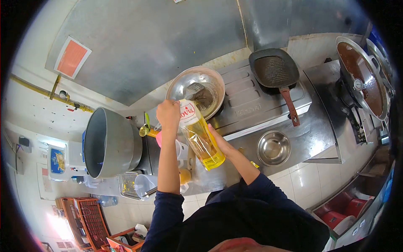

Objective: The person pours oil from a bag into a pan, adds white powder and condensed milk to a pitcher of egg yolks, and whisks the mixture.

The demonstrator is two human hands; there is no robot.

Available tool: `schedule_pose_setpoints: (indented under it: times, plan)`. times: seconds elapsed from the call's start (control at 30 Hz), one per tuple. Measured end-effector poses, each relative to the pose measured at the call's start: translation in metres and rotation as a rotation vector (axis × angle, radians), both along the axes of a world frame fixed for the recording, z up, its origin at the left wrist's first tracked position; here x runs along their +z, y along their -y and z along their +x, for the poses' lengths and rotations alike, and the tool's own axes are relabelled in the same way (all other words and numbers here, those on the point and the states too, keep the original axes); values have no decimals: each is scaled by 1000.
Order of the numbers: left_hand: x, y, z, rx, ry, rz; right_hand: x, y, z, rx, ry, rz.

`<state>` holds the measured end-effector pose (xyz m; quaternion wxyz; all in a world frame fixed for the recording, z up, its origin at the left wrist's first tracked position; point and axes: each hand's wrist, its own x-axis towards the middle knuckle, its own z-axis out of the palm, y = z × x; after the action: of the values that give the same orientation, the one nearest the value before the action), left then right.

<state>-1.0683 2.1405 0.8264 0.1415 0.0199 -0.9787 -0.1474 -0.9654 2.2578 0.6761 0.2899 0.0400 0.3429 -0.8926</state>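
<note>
A yellow oil pouch [200, 136] with a white, red-lettered top hangs tilted in front of the stove. My left hand [168, 114] is closed on its upper corner. Along the pouch's lower right side, my right hand [218, 139] holds it, with most fingers hidden behind. Just beyond the pouch's top, a wide steel pan [178, 86] sits at the left end of the stove. Inside it lies a slotted metal utensil [195, 87] with something dark beside it. I cannot make out whether oil is flowing.
On the stove [239, 111] rests a dark grill pan [275, 69], handle toward me. A steel bowl [273, 148] stands on the counter's front right. At left are a large grey pot [136, 145] and a clear container [145, 185]. A big pan of brown liquid [357, 63] stands far right.
</note>
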Motion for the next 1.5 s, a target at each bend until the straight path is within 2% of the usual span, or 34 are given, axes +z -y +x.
schedule_pose_setpoints:
  times: [0.2,0.3,0.4,0.47,0.6,0.67,0.73,0.77,0.83,0.87,0.93,1.07,1.13,1.17,1.23,1.27,1.33,1.37,1.4,1.47,1.5]
  plan:
    - [20,-1,1,-11,-43,-29,28,-6,3,9,-23,0]
    - [30,-2,13,-43,-69,67,36,-7,6,-70,-72,21]
    - [39,-5,31,-66,-200,104,21,-5,2,-114,-169,-11]
    - [46,-8,44,-147,-314,227,9,-10,1,-135,-185,222]
    - [64,-15,69,-129,-447,238,-34,-9,12,-279,-230,261]
    - [67,-10,73,-121,-525,391,-66,-11,25,-178,8,352]
    - [76,-3,73,-121,-609,383,-113,-1,38,-54,-94,767]
    - [81,2,72,-123,-691,374,-112,1,42,-49,-98,769]
    - [92,18,67,-114,-765,358,-109,5,47,218,-221,1296]
    - [99,28,65,-111,-835,339,-107,10,47,222,-228,1299]
    - [120,45,69,-73,-825,298,-106,24,48,-84,-419,1715]
    - [149,89,77,-43,-837,258,-98,42,30,-154,-355,1656]
    - [158,112,89,-40,-796,167,-118,52,19,-318,-409,1631]
    - [158,125,94,-50,-798,140,-127,60,14,-316,-414,1630]
    - [157,154,104,-31,-764,114,-148,78,2,-414,-170,1686]
    - [156,169,111,-13,-727,88,-168,84,-5,-407,-176,1686]
    - [154,198,122,34,-677,70,-207,97,-15,-314,-363,2196]
    - [150,213,125,43,-660,85,-195,105,-11,-451,-287,2450]
    - [146,227,128,53,-643,103,-176,107,-3,-447,-293,2452]
    - [139,252,131,50,-618,107,-138,107,13,29,-345,2972]
    - [132,269,130,21,-588,65,-138,108,17,44,-352,2977]
